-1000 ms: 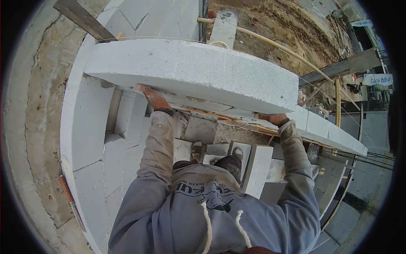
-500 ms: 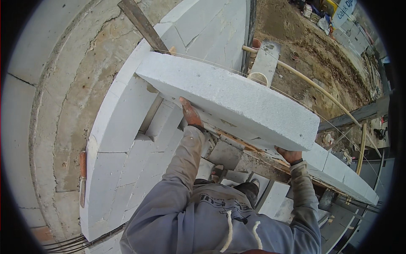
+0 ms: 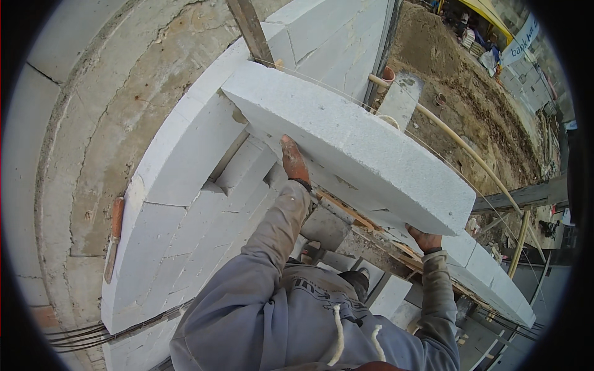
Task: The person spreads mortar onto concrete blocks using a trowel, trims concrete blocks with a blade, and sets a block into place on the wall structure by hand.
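Note:
A long white aerated concrete block (image 3: pixel 346 133) sits at the top of a white block wall, its left end against the corner of the side wall (image 3: pixel 185 148). My left hand (image 3: pixel 294 162) presses against the block's near face, left of its middle, with the fingers pointing upward. At the lower edge near the right end, my right hand (image 3: pixel 424 238) grips the same block; part of its fingers is hidden behind the block. A taut string (image 3: pixel 328 93) runs close along the block's far upper edge.
On the left wall top lies a wooden-handled hand tool (image 3: pixel 116 232). An upright wooden post (image 3: pixel 250 31) stands by the far left corner. Beyond the wall are dug earth (image 3: pixel 445 68), a pale pipe (image 3: pixel 464 145) and a timber beam (image 3: pixel 523 195). Loose blocks (image 3: pixel 391 295) lie around my feet.
My view has turned slightly, so the wall corner and block appear shifted rightward. Both hands keep the same places on the block, and I see no clear movement of it against the wall.

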Tool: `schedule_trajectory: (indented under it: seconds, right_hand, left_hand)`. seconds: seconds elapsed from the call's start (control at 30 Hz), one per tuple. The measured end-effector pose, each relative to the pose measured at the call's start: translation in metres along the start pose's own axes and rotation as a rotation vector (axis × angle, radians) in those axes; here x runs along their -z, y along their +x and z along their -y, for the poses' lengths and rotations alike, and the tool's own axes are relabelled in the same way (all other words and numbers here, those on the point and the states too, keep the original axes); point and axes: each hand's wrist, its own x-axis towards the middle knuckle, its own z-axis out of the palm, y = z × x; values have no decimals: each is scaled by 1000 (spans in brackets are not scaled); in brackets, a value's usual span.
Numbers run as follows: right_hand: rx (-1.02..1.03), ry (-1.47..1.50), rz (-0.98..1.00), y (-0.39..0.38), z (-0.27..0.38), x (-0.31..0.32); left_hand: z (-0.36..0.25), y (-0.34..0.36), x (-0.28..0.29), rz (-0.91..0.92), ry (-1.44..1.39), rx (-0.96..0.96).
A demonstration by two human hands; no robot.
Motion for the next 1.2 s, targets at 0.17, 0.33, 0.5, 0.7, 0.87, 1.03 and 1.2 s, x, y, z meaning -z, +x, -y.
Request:
schedule_trajectory:
  seconds: [0.17,0.33,0.5,0.7,0.87,1.03,1.2]
  right_hand:
    - [25,133,-36,5,10,-1]
    - [-18,170,-69,5,13,3]
    - [-1,86,-8,7,24,4]
    - [77,16,-78,5,7,-2]
    - [26,5,-61,6,8,-4]
    - [-59,15,-16,2,18,-2]
    - [251,-405,-248,-26,-80,-48]
  left_hand:
    - [30,31,23,72,-382,-178]
    - [-7,15,21,86,125,-201]
    - [-62,16,28,17,-53,-195]
    - [-154,59,10,73,-13,-291]
    - [-156,63,-1,-86,-7,-268]
    - [-158,70,6,-33,-42,-222]
    - [-164,65,0,0,-72,-173]
